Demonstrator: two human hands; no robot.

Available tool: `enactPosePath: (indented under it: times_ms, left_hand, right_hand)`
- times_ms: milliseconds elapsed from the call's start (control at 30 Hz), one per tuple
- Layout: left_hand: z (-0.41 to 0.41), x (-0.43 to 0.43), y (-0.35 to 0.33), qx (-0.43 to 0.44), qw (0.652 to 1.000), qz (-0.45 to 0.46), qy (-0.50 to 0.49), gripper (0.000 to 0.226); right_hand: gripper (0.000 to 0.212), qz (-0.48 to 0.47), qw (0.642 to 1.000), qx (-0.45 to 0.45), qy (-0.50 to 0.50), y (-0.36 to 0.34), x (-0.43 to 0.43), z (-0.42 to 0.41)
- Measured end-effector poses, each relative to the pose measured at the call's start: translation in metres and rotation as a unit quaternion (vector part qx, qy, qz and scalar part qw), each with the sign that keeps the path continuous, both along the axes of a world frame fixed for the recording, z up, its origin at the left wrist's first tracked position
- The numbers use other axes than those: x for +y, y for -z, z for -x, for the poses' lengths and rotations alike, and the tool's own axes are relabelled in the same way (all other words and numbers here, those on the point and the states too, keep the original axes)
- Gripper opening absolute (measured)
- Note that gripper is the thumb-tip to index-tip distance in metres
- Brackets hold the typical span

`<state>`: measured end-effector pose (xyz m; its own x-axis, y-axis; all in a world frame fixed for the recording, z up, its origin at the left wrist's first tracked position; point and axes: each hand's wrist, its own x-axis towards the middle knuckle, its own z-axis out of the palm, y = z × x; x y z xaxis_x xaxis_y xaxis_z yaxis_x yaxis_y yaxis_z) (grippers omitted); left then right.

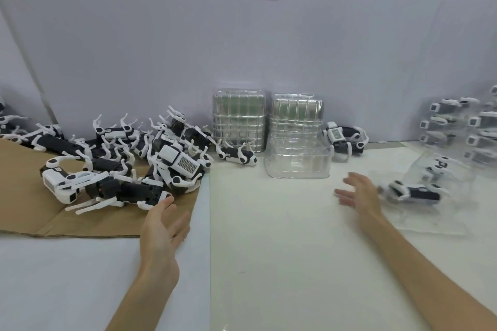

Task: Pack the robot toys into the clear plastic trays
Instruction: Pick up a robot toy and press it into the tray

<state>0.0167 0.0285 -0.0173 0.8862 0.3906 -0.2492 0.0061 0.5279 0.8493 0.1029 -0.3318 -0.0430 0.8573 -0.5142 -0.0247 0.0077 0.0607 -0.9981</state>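
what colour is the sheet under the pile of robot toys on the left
Brown, plain cardboard, under the pile of robot toys; the head view shows it.

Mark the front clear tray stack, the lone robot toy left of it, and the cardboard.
front clear tray stack [297, 162], head view, front wall.
lone robot toy [236, 156], head view, body middle.
cardboard [24, 213], head view, bare brown patch.

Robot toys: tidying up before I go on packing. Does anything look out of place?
Yes. The loose toys lie in a tangled heap on the cardboard, legs pointing every way. One stray toy lies tipped over apart from the heap, in front of the upright trays.
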Motion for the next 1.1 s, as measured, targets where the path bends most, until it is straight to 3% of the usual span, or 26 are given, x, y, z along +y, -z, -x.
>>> enactPosePath:
  times_ms: [100,200,367,467,600,733,900,1000,1100]
  left_hand:
    - [-0.001,-0.001,0.003,-0.002,1.000,-0.008,0.009,0.024]
    - [-0.002,-0.002,0.006,-0.001,1.000,-0.020,0.010,0.021]
    - [-0.002,-0.003,0.007,-0.001,0.998,-0.052,0.024,0.022]
    - [-0.001,-0.006,0.007,-0.001,0.995,-0.089,0.052,0.024]
    - [-0.001,-0.010,0.008,0.004,0.987,-0.133,0.087,0.027]
    - [-0.003,-0.011,0.011,0.012,0.984,-0.148,0.097,0.027]
    - [-0.005,-0.009,0.013,0.012,0.984,-0.150,0.096,0.027]
    - [-0.007,-0.009,0.014,0.008,0.983,-0.154,0.098,0.028]
    - [-0.008,-0.009,0.013,0.008,0.982,-0.158,0.099,0.028]
  right_hand:
    - [0.030,-0.124,0.992,-0.002,-0.008,-0.005,-0.065,0.008]
    - [0.029,-0.123,0.992,0.020,-0.016,-0.010,-0.092,0.018]
    - [0.021,0.146,0.987,0.064,-0.031,-0.006,-0.047,0.017]
    - [0.016,0.280,0.958,0.008,-0.058,-0.013,0.003,0.010]
    - [0.024,0.420,0.899,-0.092,-0.085,-0.032,0.051,-0.021]
    - [0.048,0.606,0.789,-0.030,-0.100,-0.046,0.066,-0.064]
    - [0.043,0.668,0.732,0.089,-0.101,-0.052,0.056,-0.097]
    - [0.030,0.665,0.736,0.085,-0.098,-0.058,0.049,-0.101]
    - [0.025,0.635,0.768,0.045,-0.070,-0.066,0.050,-0.099]
